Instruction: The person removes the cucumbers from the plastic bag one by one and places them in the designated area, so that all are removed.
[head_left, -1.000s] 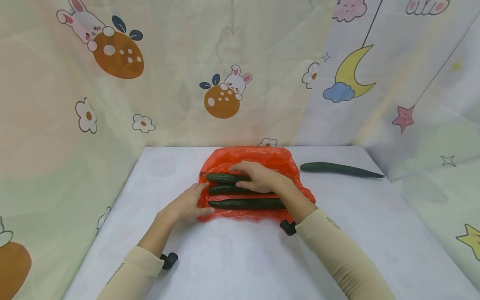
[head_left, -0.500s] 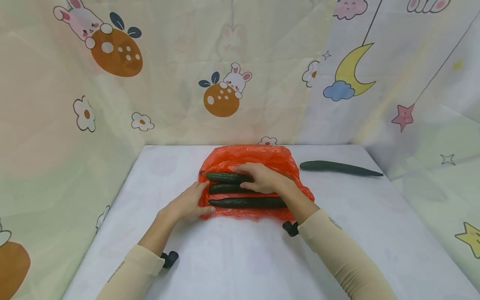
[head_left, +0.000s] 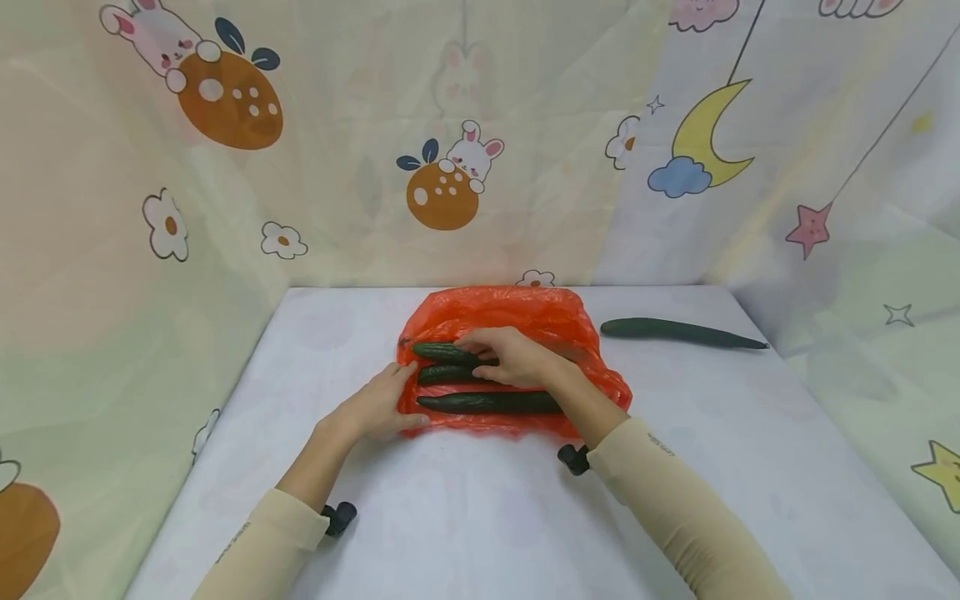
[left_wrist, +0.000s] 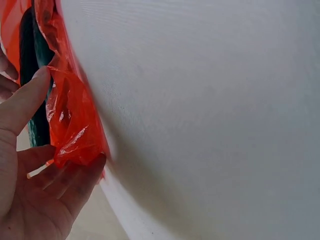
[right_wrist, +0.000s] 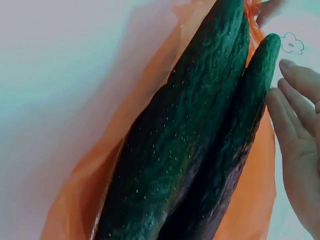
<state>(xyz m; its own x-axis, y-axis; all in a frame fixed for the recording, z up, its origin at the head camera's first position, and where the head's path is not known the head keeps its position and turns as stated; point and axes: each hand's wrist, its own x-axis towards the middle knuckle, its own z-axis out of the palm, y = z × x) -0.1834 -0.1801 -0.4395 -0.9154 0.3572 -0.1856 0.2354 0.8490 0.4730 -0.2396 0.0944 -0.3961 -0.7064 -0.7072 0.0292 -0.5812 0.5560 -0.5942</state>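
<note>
Three dark green cucumbers lie side by side on a crumpled red plastic bag [head_left: 517,304] in the head view: a far cucumber [head_left: 442,352], a middle cucumber [head_left: 446,375] and a near cucumber [head_left: 491,403]. My right hand [head_left: 517,357] is over the far and middle cucumbers, its fingers loosely bent. In the right wrist view its fingers [right_wrist: 295,107] appear beside the rightmost cucumber [right_wrist: 235,135]. At the bag's left end is my left hand [head_left: 375,406], thumb and fingers spread apart. The left wrist view shows its fingertips [left_wrist: 97,160] touching the red plastic.
Another long cucumber [head_left: 682,332] rests at the back right, outside the bag. White cloth covers the table [head_left: 465,517]. A printed curtain [head_left: 337,167] stands behind and along the sides.
My right hand shifts slightly right, then back left above the cucumbers. The left hand stays at the bag's left end. The cucumbers show no clear movement.
</note>
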